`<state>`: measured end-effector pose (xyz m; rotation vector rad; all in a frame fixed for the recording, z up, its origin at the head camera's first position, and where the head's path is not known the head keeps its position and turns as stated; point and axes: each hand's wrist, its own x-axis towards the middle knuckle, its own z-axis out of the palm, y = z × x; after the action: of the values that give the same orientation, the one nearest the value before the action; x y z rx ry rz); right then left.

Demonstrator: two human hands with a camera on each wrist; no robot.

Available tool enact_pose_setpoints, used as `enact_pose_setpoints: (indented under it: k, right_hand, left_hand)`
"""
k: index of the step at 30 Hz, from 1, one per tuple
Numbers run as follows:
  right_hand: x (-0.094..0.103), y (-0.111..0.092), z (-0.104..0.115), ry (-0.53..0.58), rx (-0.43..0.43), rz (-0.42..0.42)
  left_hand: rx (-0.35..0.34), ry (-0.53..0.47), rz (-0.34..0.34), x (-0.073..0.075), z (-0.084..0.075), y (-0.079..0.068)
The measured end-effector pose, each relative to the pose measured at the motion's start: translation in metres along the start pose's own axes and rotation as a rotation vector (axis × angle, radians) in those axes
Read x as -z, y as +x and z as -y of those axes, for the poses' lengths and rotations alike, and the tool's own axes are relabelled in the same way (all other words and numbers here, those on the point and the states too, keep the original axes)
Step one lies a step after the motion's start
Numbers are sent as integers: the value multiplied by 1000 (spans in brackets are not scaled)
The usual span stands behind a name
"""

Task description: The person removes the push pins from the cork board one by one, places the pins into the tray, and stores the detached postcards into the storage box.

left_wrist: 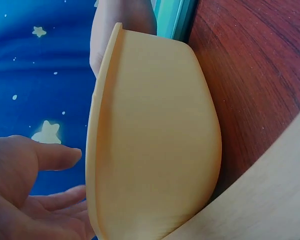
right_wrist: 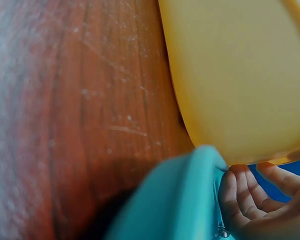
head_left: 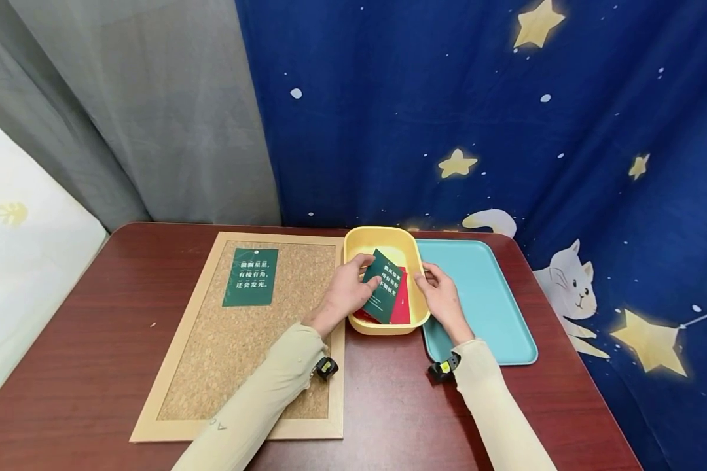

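Observation:
A yellow basket stands at mid-table, with a dark green printed card lying slanted over red cards inside it. My left hand reaches over its left rim to the green card's left edge. In the left wrist view, thumb and fingers are apart above the basket's wall, which hides the fingertips. My right hand holds the basket's right rim, its bent fingers against the outside in the right wrist view. Another green card lies on a wood-framed corkboard.
A teal tray lies on the right, partly under my right hand and beside the basket. The corkboard's right frame adjoins the basket. Dark blue star-patterned and grey curtains hang behind the reddish-brown table.

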<state>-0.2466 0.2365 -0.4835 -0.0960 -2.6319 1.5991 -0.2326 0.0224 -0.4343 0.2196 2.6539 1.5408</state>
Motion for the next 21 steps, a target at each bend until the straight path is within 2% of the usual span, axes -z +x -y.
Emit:
enact_pose_setpoints:
  k: [6,10,12,19,21]
  right_hand:
    - [1,-1,2,-17,1,-5]
    - [1,-2,4,-28,1,-10]
    - [1,-2,4,-34,5,-16]
    - [0,-2,3,-32,16,-16]
    - [0,-3,3,-27,10,-11]
  left_hand:
    - [-2,57,-17,-1,-1,-1]
    - [0,30,-24,0,1,-2]
    - [-11,-8,-23,1,3,-2]
    - [-53,-252,-19,9,15,-3]
    - [-68,-283,-33,13,20,-5]
